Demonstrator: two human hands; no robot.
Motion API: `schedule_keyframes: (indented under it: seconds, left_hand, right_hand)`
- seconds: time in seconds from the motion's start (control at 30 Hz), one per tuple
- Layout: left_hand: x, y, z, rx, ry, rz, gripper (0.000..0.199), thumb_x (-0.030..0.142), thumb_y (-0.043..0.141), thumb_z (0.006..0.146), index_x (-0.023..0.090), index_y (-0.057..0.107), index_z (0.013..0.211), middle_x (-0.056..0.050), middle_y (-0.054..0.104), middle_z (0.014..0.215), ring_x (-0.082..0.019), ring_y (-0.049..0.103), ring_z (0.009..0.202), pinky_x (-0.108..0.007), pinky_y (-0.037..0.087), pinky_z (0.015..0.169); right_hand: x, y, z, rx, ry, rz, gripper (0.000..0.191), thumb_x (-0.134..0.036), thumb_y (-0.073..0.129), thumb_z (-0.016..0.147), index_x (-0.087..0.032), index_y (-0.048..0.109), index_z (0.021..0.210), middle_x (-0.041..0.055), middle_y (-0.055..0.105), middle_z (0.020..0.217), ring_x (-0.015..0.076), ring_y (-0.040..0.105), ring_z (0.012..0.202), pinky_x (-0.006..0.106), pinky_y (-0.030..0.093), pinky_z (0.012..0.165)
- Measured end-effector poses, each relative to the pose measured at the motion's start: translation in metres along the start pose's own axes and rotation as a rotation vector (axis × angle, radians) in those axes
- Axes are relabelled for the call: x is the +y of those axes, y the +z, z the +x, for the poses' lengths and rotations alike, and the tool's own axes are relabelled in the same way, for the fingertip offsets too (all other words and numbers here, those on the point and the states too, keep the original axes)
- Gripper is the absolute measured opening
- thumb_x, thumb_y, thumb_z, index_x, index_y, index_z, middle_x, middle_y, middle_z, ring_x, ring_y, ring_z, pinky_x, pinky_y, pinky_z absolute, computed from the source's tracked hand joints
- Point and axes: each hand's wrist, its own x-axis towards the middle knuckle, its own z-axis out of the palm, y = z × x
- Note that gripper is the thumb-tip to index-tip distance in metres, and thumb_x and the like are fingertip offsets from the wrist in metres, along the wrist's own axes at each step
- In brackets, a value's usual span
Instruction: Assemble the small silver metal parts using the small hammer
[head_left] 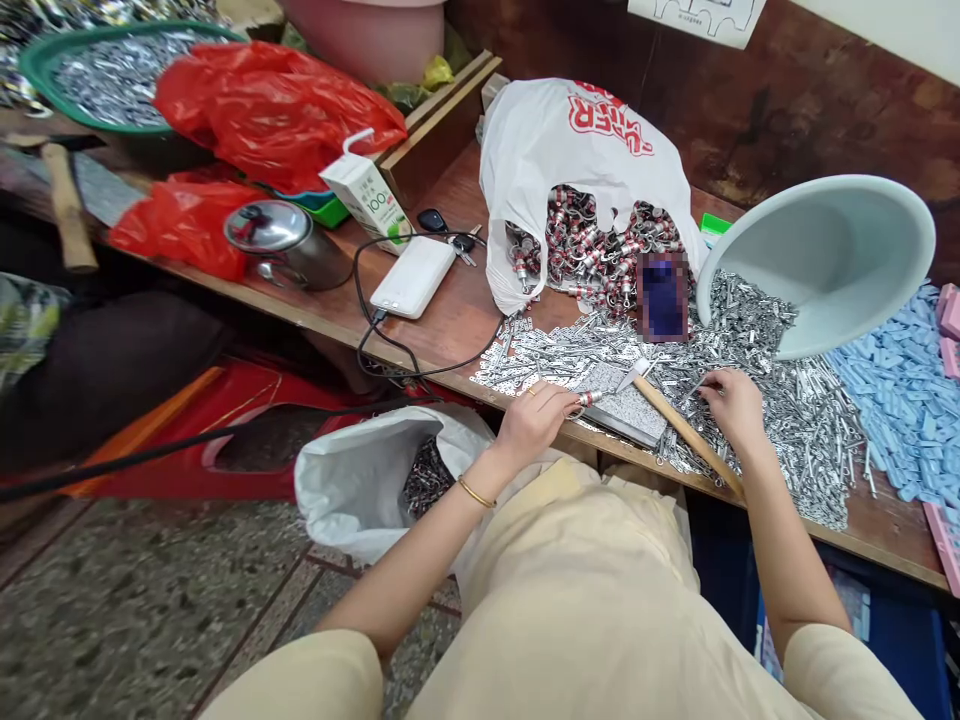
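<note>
Up close, left hand (534,420) pinching red-banded clip (590,398), right hand (731,405) fingering metal pieces (795,400), carton (367,200) reads 100.

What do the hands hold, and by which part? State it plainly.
The left hand pinches a small red-and-silver metal piece by its near end. The right hand has its fingertips on the silver metal pieces; whether it grips one cannot be told.

Wooden workbench (450,320), brown, worn. On it: heap of small silver metal parts (757,370); white plastic bag (577,150) spilling red-and-silver pieces; tipped pale basin (825,260); blue plastic pieces (900,400); grey slab (630,405) with hammer (675,420); white power bank (414,277); drink carton (367,197); steel lidded pot (281,240); red bags (270,105).
</note>
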Motion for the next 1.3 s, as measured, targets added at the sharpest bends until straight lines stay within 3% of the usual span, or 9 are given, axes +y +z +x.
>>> schedule_keyframes:
  seconds: [0.17,0.3,0.43,0.53,0.63,0.73,0.83,1.2,1.3]
  left_hand:
    - [-0.001,0.0,0.008,0.039,-0.085,-0.047,0.015,0.021,0.053,0.101,0.018,0.068,0.1,-0.006,0.072,0.089,-0.018,0.066,0.084,-0.034,0.054,0.078]
    - [-0.005,-0.003,0.013,-0.026,-0.047,-0.038,0.019,0.023,0.052,0.102,0.018,0.07,0.098,-0.006,0.072,0.088,-0.017,0.065,0.082,-0.033,0.054,0.075]
    - [-0.011,-0.004,0.012,-0.026,-0.031,-0.038,0.02,0.025,0.054,0.102,0.018,0.071,0.095,-0.007,0.072,0.089,-0.017,0.065,0.083,-0.033,0.054,0.076]
    - [-0.013,-0.004,0.011,-0.018,-0.018,-0.025,0.02,0.025,0.054,0.101,0.018,0.071,0.094,-0.006,0.072,0.087,-0.017,0.065,0.082,-0.032,0.053,0.074]
    - [-0.013,-0.003,0.014,-0.018,-0.003,-0.009,0.019,0.025,0.055,0.101,0.017,0.071,0.094,-0.006,0.071,0.084,-0.016,0.063,0.079,-0.031,0.052,0.071]
    - [-0.011,-0.002,0.016,-0.01,0.007,0.019,0.019,0.025,0.056,0.101,0.017,0.071,0.094,-0.006,0.071,0.084,-0.016,0.063,0.078,-0.031,0.051,0.072]
    - [-0.009,-0.002,0.015,-0.003,0.0,0.034,0.019,0.026,0.056,0.101,0.017,0.071,0.094,-0.006,0.072,0.085,-0.017,0.063,0.081,-0.032,0.052,0.074]
    - [-0.011,-0.001,0.013,-0.002,-0.087,-0.056,0.019,0.028,0.058,0.1,0.017,0.073,0.092,-0.006,0.071,0.083,-0.017,0.064,0.08,-0.033,0.053,0.075]
    - [-0.006,-0.003,0.014,0.036,-0.122,-0.129,0.019,0.028,0.06,0.099,0.018,0.075,0.092,-0.006,0.072,0.082,-0.017,0.065,0.079,-0.033,0.053,0.074]
  right_hand:
    - [0.001,-0.012,-0.006,0.06,0.133,0.102,0.026,-0.041,0.055,0.091,-0.02,0.07,0.092,0.0097,0.075,0.088,0.0243,0.063,0.078,0.035,0.043,0.073]
    - [0.004,-0.018,-0.005,0.124,0.102,-0.001,0.035,-0.047,0.051,0.093,-0.019,0.071,0.085,0.0127,0.074,0.084,0.0271,0.063,0.079,0.037,0.043,0.072]
    - [0.002,-0.025,-0.007,0.189,0.043,0.078,0.035,-0.043,0.049,0.094,-0.019,0.073,0.086,0.0129,0.076,0.09,0.0281,0.066,0.086,0.041,0.048,0.079]
    - [-0.027,-0.026,-0.012,0.177,-0.032,0.315,0.028,-0.039,0.053,0.094,-0.021,0.074,0.095,0.0103,0.076,0.097,0.0261,0.068,0.089,0.041,0.052,0.082]
    - [-0.077,-0.012,-0.012,0.049,-0.247,0.486,0.019,-0.035,0.059,0.094,-0.024,0.073,0.095,0.0071,0.075,0.096,0.0236,0.068,0.089,0.038,0.053,0.083]
    - [-0.123,0.014,-0.005,-0.01,-0.413,0.415,0.018,-0.026,0.056,0.096,-0.023,0.072,0.089,0.0074,0.072,0.089,0.0237,0.064,0.087,0.038,0.051,0.082]
    - [-0.146,0.036,0.003,-0.05,-0.495,0.291,0.021,-0.017,0.051,0.095,-0.021,0.07,0.088,0.0096,0.07,0.089,0.0252,0.06,0.089,0.037,0.048,0.081]
    - [-0.147,0.035,0.01,-0.146,-0.652,0.298,0.027,-0.011,0.045,0.095,-0.021,0.07,0.094,0.0102,0.069,0.093,0.0253,0.058,0.09,0.039,0.048,0.081]
    - [-0.145,0.034,0.009,-0.124,-0.607,0.413,0.018,-0.017,0.051,0.096,-0.022,0.068,0.095,0.0101,0.069,0.102,0.0257,0.059,0.099,0.042,0.049,0.089]
